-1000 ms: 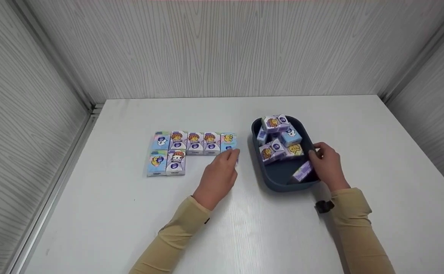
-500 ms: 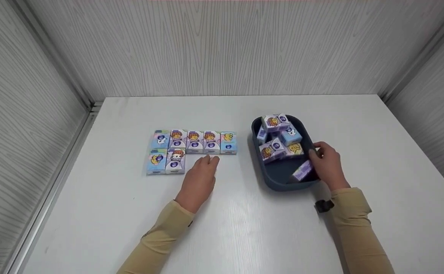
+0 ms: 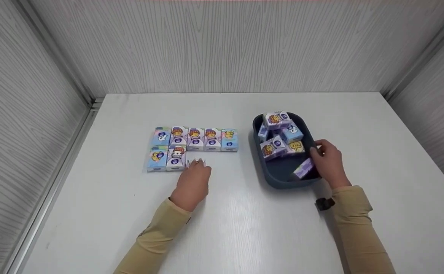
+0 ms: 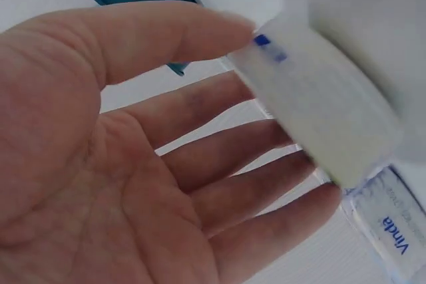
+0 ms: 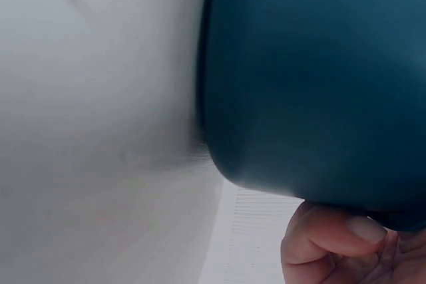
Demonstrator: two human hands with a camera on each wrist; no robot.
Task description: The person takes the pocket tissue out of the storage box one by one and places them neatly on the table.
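My left hand [image 3: 192, 187] pinches a small tissue pack [image 4: 326, 108] between thumb and fingers, as the left wrist view shows; its pale end faces that camera. From above, the hand mostly hides this pack, which sits at the right end of a lower row, beside a purple-and-white pack [image 3: 176, 157]. Left of that lies a blue pack [image 3: 157, 159]. Several more packs, among them a blue one [image 3: 229, 140] at the right end, form the upper row. My right hand [image 3: 329, 163] grips the right rim of a dark blue plastic bin [image 3: 284, 184], thumb on the rim.
Inside the bin, several tissue packs are heaped toward the far end, with one purple pack [image 3: 303, 168] leaning near the right hand. A small black object [image 3: 323, 204] shows by the right cuff. Wood-grain panels [image 3: 241, 45] wall the white table [image 3: 237, 236] at back and sides.
My left hand has moved left from beside the upper row's right end to the lower row, carrying the tissue pack. The right hand and the bin have stayed put.
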